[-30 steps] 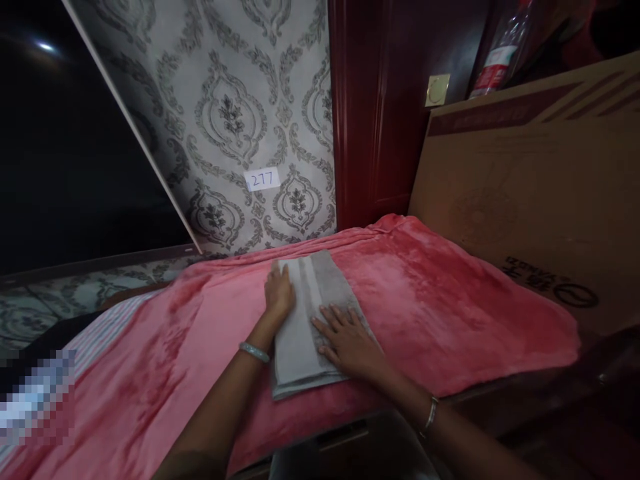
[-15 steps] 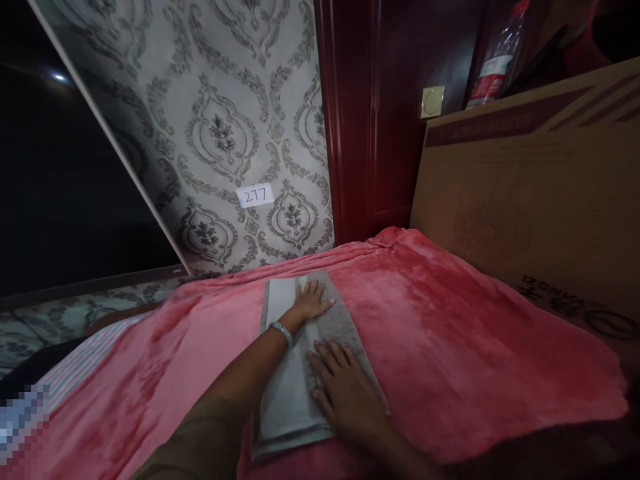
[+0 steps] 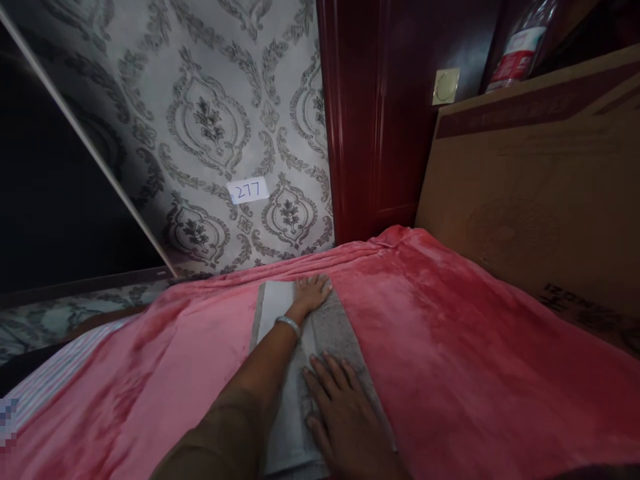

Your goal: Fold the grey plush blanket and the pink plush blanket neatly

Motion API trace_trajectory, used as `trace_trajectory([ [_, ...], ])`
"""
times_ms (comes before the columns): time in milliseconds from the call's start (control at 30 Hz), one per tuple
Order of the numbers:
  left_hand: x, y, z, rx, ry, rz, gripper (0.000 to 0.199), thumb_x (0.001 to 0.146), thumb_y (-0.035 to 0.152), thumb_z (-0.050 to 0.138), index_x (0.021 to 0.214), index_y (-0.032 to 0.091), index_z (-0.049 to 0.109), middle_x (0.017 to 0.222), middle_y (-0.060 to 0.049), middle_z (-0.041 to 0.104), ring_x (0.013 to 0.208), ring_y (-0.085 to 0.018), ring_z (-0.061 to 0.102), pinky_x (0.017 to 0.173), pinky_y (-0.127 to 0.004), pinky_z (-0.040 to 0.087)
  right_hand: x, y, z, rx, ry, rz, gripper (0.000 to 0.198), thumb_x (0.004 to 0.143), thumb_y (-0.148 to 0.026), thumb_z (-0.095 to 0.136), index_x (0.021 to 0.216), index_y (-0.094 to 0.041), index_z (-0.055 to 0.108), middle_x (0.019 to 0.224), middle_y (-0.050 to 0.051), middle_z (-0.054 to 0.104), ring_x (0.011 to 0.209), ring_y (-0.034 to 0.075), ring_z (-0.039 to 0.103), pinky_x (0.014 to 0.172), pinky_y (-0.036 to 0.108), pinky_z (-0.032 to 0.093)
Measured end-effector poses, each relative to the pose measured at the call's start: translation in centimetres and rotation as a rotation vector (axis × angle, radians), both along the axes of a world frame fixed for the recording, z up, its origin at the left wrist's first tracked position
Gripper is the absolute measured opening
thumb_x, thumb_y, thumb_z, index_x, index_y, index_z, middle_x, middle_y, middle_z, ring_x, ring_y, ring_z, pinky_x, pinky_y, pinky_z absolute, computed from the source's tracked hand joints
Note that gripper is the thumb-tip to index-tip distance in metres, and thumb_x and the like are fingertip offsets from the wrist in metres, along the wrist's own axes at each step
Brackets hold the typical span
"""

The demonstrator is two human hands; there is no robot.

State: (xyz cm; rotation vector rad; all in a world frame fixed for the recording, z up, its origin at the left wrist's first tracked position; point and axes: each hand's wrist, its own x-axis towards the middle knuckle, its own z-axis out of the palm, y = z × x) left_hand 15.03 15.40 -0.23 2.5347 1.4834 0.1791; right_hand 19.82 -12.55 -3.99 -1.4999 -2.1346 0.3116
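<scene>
A folded grey cloth (image 3: 343, 330), with a paler strip along its left side, lies lengthwise on a pink plush blanket (image 3: 440, 353). Near its far end rests my left hand (image 3: 311, 293), palm down with fingers spread; a light bracelet circles that wrist. My right hand (image 3: 347, 417) lies flat on the nearer half, its fingers stretched forward and apart. Both hands press on top of the cloth without gripping it. My left forearm covers part of the pale strip, and the cloth's near end is partly hidden and cut off by the frame.
A large cardboard box (image 3: 520, 167) stands at the right, with a plastic bottle (image 3: 517, 60) on top. Behind the blanket are patterned wallpaper (image 3: 210, 127) bearing a "277" label (image 3: 249, 190) and a dark red door panel (image 3: 380, 120). A black screen (image 3: 60, 180) is at left.
My left hand has slid slightly toward the cloth's far edge. The right hand stays flat and appears lower in the picture. The view has shifted a little closer.
</scene>
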Motion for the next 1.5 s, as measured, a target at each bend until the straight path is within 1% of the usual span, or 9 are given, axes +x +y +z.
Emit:
trace_trajectory([
  [233,-1.6,0.8,1.8,-0.117,-0.028,-0.067,0.072,0.097,0.061,0.034,0.159,0.025,0.032,0.168,-0.011,0.022,0.156,-0.029,0.018,0.125,-0.048,0.013,0.0,-0.2,1.0,-0.024,-0.004,-0.027,0.058,0.100,-0.041,0.046,0.156,-0.029,0.041,0.165,0.000,0.032,0.155,0.026,0.021,0.128,0.052,0.013],
  [433,-6.4,-4.8,0.9,-0.111,-0.049,-0.174,0.066,0.094,0.052,0.051,0.154,0.028,0.042,0.167,-0.007,0.027,0.156,-0.025,0.020,0.126,-0.042,0.011,-0.1,-0.4,1.3,0.002,-0.039,-0.037,0.056,0.100,-0.041,0.046,0.153,-0.023,0.046,0.163,0.004,0.038,0.153,0.025,0.025,0.127,0.049,0.013],
  [567,-8.6,-8.8,0.0,-0.037,-0.013,-0.179,0.063,0.098,0.048,0.045,0.157,0.027,0.037,0.169,-0.009,0.021,0.157,-0.027,0.015,0.126,-0.046,0.006,-0.1,-0.5,1.5,0.031,-0.036,-0.046,0.052,0.101,-0.040,0.045,0.149,-0.021,0.052,0.158,0.006,0.047,0.150,0.025,0.032,0.126,0.048,0.016],
  [800,-8.0,-9.7,0.8,-0.027,0.069,-0.127,0.067,0.100,0.052,0.035,0.160,0.022,0.029,0.170,-0.013,0.017,0.158,-0.027,0.011,0.126,-0.050,0.002,-0.5,-2.1,1.4,0.002,-0.112,-0.036,0.053,0.103,-0.035,0.039,0.151,-0.015,0.049,0.159,0.009,0.044,0.152,0.026,0.029,0.125,0.050,0.019],
  [867,-8.2,-10.0,0.9,-0.041,0.080,-0.134,0.070,0.099,0.055,0.035,0.160,0.022,0.027,0.170,-0.012,0.016,0.158,-0.028,0.011,0.125,-0.053,0.003,-0.2,-2.8,1.5,-0.019,-0.117,0.025,0.054,0.102,-0.037,0.040,0.150,-0.014,0.049,0.157,0.011,0.045,0.151,0.027,0.032,0.124,0.051,0.022],
  [1033,-10.4,-12.1,1.2,-0.077,0.113,-0.187,0.074,0.098,0.059,0.037,0.160,0.020,0.026,0.170,-0.013,0.017,0.158,-0.029,0.012,0.125,-0.054,0.008,1.2,-1.4,3.5,0.007,-0.005,0.170,0.049,0.104,-0.040,0.034,0.137,-0.018,0.064,0.136,0.012,0.066,0.129,0.028,0.059,0.109,0.047,0.045],
  [1133,-12.4,-14.1,1.1,-0.035,0.129,-0.211,0.073,0.100,0.057,0.033,0.160,0.017,0.026,0.169,-0.015,0.019,0.157,-0.029,0.015,0.125,-0.053,0.010,1.0,1.2,4.3,0.084,-0.018,0.028,0.056,0.105,-0.042,0.032,0.150,-0.014,0.050,0.150,0.015,0.055,0.140,0.029,0.048,0.115,0.048,0.038],
  [1233,-14.2,-16.3,0.5,0.034,0.127,-0.203,0.076,0.098,0.060,0.036,0.159,0.015,0.028,0.168,-0.018,0.019,0.157,-0.031,0.016,0.125,-0.054,0.012,-0.1,2.8,3.6,0.028,-0.174,-0.093,0.060,0.104,-0.043,0.037,0.156,-0.014,0.041,0.162,0.015,0.037,0.151,0.032,0.031,0.121,0.054,0.027],
  [1500,-17.1,-22.1,-1.9,0.155,-0.028,-0.159,0.080,0.096,0.063,0.041,0.156,0.011,0.034,0.165,-0.022,0.028,0.155,-0.035,0.020,0.124,-0.057,0.022,-0.4,2.2,1.3,-0.016,-0.315,-0.011,0.060,0.105,-0.046,0.032,0.159,-0.020,0.035,0.166,0.010,0.028,0.155,0.032,0.018,0.124,0.059,0.013],
])
